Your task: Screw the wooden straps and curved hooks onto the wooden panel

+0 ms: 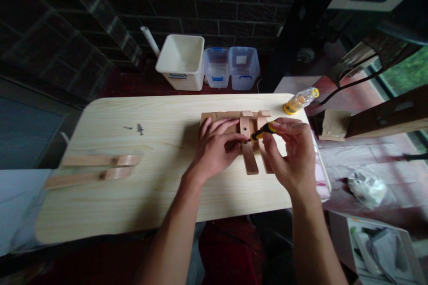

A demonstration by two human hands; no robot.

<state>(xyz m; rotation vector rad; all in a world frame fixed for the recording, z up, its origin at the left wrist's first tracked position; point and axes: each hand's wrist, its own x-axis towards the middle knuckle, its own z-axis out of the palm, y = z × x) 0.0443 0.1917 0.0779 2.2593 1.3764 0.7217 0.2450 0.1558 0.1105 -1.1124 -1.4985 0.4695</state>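
- Right hand (290,147) grips screwdriver (262,132), slanting leftward, tip at left wooden strip (250,162).
- Strip lies between hands on tabletop (163,191), long axis toward wearer; left hand (216,142) nearer.
- Left fingers spread over wooden block (210,115); can't tell if pinching anything.

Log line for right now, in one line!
left hand: on wooden board | right hand: holds screwdriver, tip at wooden strip | screws: on table

Far: white bin (187,81), two clear tubs (245,67) right of it, dark wall (200,9) behind. Right: bag (367,188) on floor (339,160). Near right: open box (340,234).
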